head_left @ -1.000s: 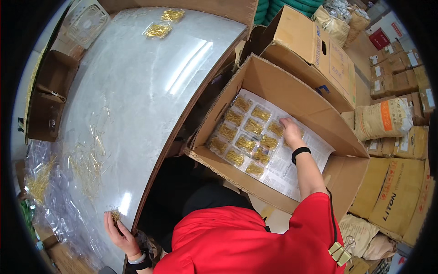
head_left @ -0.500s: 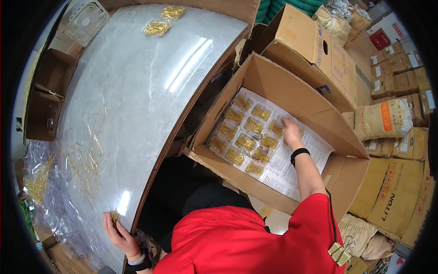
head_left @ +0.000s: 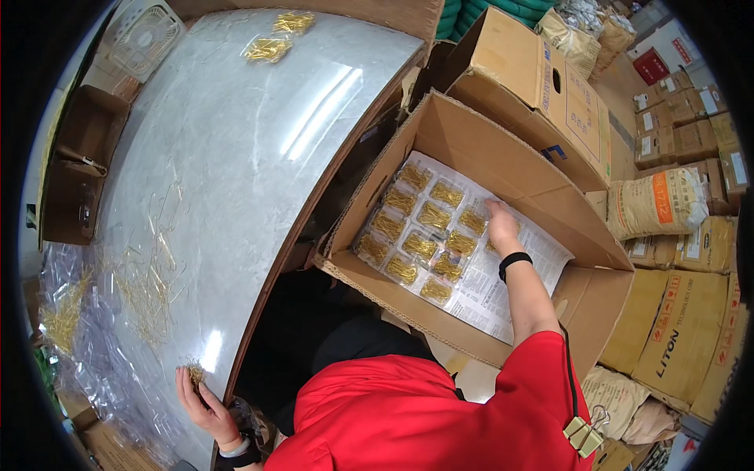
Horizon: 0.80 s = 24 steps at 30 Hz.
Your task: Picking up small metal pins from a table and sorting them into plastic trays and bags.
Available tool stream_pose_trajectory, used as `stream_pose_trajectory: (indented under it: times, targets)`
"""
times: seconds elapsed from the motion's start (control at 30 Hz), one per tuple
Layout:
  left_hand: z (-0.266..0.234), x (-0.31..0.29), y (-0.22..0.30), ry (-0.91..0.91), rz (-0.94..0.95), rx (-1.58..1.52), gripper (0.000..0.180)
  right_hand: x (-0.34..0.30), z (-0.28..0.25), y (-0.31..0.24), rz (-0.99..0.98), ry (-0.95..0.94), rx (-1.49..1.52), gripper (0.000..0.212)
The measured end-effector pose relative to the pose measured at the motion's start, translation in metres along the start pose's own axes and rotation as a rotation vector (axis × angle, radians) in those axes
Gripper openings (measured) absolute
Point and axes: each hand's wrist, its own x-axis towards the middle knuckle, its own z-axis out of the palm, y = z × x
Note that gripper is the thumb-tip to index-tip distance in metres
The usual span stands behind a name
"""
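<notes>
At the table's near edge my left hand (head_left: 206, 410) has its thumb and fingers closed round a small bunch of thin gold wire pieces (head_left: 195, 371). My right hand (head_left: 503, 228) reaches down into an open cardboard box (head_left: 542, 177). Its fingers curl over a clear pack of gold wire pieces (head_left: 492, 246), which the hand mostly hides. Beside it, several like packs (head_left: 434, 214) lie in rows on printed paper (head_left: 483, 302) that lines the box. Loose gold wire pieces (head_left: 149, 286) are strewn over the grey table (head_left: 236, 196), ahead of my left hand.
Two filled packs (head_left: 268, 50) lie at the table's far end, near a white fan (head_left: 141, 39). Clear plastic packaging (head_left: 102, 361) and more gold pieces heap along the left. A closed carton (head_left: 534, 86) stands behind the open box; sacks (head_left: 656, 206) and stacked cartons (head_left: 679, 334) line the right.
The view has shifted very slightly. Both hands stay in almost the same places, with the same hold.
</notes>
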Motion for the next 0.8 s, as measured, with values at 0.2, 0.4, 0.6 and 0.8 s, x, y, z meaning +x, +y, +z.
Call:
stream_pose_trajectory:
  times: [0.2,0.4,0.6,0.8]
  targets:
    - [0.0,0.0,0.001,0.002,0.001,0.001,0.037,-0.021,0.003,0.053,0.168,0.397,0.227,0.025]
    - [0.003,0.004,0.003,0.007,0.019,-0.024,0.036,-0.073,0.029,0.14,0.528,0.253,0.308,0.021]
    - [-0.001,0.0,0.0,-0.007,0.003,-0.017,0.037,-0.105,0.002,0.048,0.725,-0.34,0.958,0.019]
    - [0.001,0.002,0.003,0.016,0.022,0.015,0.037,-0.086,0.002,0.015,0.162,0.014,0.05,0.016]
